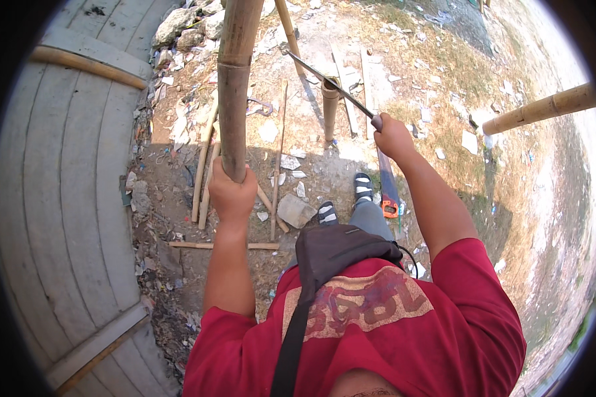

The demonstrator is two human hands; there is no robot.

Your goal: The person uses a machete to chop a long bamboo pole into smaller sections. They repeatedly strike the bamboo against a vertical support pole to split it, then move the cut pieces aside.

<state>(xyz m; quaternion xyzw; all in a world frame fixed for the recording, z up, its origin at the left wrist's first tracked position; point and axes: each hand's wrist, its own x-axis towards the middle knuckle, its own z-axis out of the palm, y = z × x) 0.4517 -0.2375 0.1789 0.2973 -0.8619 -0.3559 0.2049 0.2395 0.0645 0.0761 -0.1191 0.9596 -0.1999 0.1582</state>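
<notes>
My left hand (234, 190) is closed around the lower end of a thick bamboo pole (234, 99), which rises out of the top of the view. In my right hand (395, 137) is the handle of a machete (351, 99). Its long, narrow, dark blade slants up and left, away from me, and the tip is near a thinner leaning bamboo pole (289, 30). The blade crosses in front of the top of a short upright bamboo post (330, 109); whether they touch I cannot tell. Blade and held pole are apart.
A handsaw (389, 185) with an orange handle stands or lies by my right foot. Bamboo strips (205, 159), a stone block (296, 211) and litter cover the ground. A wooden plank wall (66, 185) is on the left, another bamboo pole (543, 110) on the right.
</notes>
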